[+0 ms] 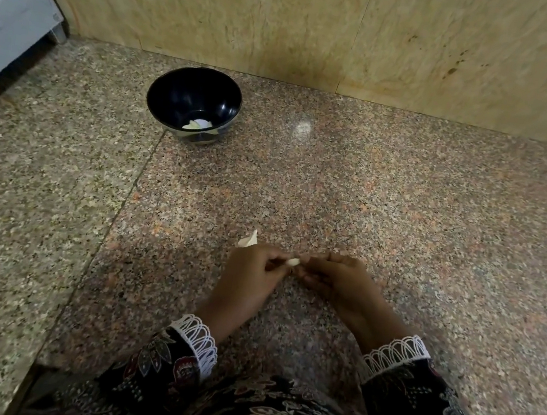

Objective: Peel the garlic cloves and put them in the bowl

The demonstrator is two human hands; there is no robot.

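A small pale garlic clove point(293, 262) sits between the fingertips of both hands, low over the granite counter. My left hand point(252, 273) pinches it from the left, and my right hand point(339, 279) pinches its right end with curled fingers. A scrap of pale garlic skin point(249, 240) sticks up just behind my left hand. The black bowl point(176, 92) stands at the back left of the counter, with pale peeled cloves point(198, 124) at its bottom.
The speckled granite counter point(403, 206) runs back to a beige stone wall point(322, 23). A white appliance or cabinet point(10, 13) stands at the far left. A seam point(128, 196) crosses the counter left of my hands. My patterned sleeves fill the bottom edge.
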